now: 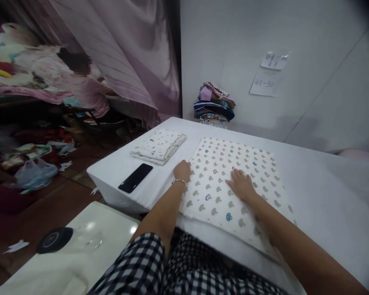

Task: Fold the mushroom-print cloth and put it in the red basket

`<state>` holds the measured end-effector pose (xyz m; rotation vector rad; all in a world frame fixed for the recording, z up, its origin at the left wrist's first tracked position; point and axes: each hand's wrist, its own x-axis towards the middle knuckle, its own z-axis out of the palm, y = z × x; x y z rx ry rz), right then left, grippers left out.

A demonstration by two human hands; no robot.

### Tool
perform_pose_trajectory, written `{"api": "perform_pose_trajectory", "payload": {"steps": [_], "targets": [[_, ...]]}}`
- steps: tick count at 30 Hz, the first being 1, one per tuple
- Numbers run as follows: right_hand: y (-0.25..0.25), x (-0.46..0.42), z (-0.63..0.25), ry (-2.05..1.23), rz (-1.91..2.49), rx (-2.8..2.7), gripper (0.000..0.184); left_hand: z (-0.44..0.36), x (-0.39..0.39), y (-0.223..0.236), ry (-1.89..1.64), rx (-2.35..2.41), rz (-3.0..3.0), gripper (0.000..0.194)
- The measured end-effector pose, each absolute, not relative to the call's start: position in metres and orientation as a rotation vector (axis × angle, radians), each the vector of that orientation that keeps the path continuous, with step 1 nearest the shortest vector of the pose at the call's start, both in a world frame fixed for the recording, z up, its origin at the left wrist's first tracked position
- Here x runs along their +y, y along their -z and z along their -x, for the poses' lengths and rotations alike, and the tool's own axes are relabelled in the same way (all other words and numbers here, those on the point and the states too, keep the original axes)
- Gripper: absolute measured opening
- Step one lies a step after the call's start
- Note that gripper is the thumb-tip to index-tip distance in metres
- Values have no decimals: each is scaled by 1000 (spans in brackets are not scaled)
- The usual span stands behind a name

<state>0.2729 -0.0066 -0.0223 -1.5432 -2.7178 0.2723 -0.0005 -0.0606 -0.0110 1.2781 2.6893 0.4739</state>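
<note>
A white cloth (215,184) printed with grey and coloured mushrooms lies spread on the white-covered table in front of me. My left hand (182,170), with a bracelet at the wrist, is closed at the cloth's left edge; its fingertips are partly hidden. Over the middle of the same cloth, my right hand (241,185) rests palm down with its fingers spread. A folded white printed cloth (158,145) sits further left, and a black phone (135,178) lies just in front of it.
A stack of folded fabrics (214,105) stands by the wall behind the table (320,184). At lower left is a pale surface (107,223) with a dark round object (55,240). Another person (90,92) sits at far left, near a pink curtain (135,53).
</note>
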Motion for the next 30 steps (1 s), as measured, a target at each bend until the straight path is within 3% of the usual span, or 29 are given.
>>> {"api": "perform_pose_trajectory", "payload": {"steps": [30], "targets": [[34,-26,-385,-143,2011,-2375,64,5,-57,7,-407,2720,-1292,39]]}}
